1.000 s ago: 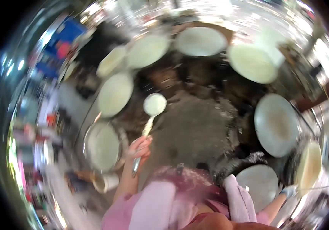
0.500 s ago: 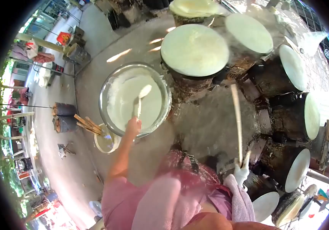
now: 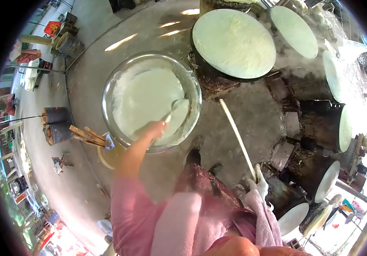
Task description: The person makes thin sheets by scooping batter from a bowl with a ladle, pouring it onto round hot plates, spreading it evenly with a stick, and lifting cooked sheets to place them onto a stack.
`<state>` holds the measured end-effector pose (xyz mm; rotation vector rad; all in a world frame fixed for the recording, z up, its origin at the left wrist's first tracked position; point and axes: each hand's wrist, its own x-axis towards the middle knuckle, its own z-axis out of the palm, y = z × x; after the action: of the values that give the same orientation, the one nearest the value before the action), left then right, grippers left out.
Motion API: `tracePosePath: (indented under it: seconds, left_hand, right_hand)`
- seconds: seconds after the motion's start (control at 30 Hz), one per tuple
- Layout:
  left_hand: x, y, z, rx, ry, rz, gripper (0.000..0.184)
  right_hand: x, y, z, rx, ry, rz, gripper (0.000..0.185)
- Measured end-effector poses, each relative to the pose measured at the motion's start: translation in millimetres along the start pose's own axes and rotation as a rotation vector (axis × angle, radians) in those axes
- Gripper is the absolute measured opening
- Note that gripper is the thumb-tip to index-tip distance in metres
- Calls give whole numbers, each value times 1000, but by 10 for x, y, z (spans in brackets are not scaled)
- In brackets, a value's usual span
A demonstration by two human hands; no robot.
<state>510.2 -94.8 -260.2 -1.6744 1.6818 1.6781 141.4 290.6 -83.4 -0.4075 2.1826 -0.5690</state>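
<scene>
My left hand (image 3: pixel 154 129) is closed around the handle of a ladle (image 3: pixel 179 104). The ladle's bowl is in the pale batter on the right side of a wide metal basin (image 3: pixel 108 110). On the other side, my right hand (image 3: pixel 259 186) wears a white glove and grips the lower end of a long wooden stick (image 3: pixel 237 133). The stick slants up and to the left, its far end over the floor between the basin and the stoves. Pale batter (image 3: pixel 147 96) fills much of the basin, and some is smeared on its wall.
Several dark round stoves stand in an arc on the right; the nearest large griddle (image 3: pixel 234 42) bears a pale layer. Steam rises near the griddle behind it (image 3: pixel 294 32). Left of me stand a tub (image 3: pixel 110 158) with wooden sticks and two dark buckets (image 3: pixel 58 133).
The ladle has moved from the middle of the basin to its right side, with its bowl lower. The stick's far end has swung left, away from the stoves. My view has shifted slightly.
</scene>
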Motion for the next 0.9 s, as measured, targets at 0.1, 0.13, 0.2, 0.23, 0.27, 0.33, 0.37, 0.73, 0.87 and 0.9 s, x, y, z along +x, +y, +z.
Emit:
tracePosePath:
  seconds: [0.1,0.13,0.2,0.23,0.27,0.33,0.37,0.73,0.87,0.9]
  left_hand:
    - [-421,-440,488,-745,-182,-208,36]
    - [-616,-453,578,-841,-232,-224,37]
    - [-987,-418,791,-1027,-333,-250,38]
    - [-1115,-433,995,-1205,-338,-231,39]
    - [-1210,-416,1187,-1379,-342,-203,40]
    - [-1464,-210,1413,-1629,-428,-59,37]
    - [-1580,-115,1507,-1796,-441,-45,34]
    - [-3627,950,657,-1880,-786,771,31]
    - [-3640,1339,107,-1700,-374,780,32]
    - [-3649,1519,-11,-1664,-210,726,32]
  right_hand:
    - [-132,-178,189,27,-143,-44,72]
    - [-159,-174,218,-167,-230,-64,66]
    - [-255,-190,325,-378,-346,-122,60]
    - [-282,-112,388,-377,-425,-212,58]
    - [-308,-51,450,-392,-541,-116,56]
    - [-505,-95,452,-416,-667,1,55]
    - [-551,191,579,-270,-597,-170,52]
    - [-949,575,-106,154,-451,-580,54]
    - [-857,712,-44,590,-79,-157,51]
    - [-915,634,-103,701,-29,-190,51]
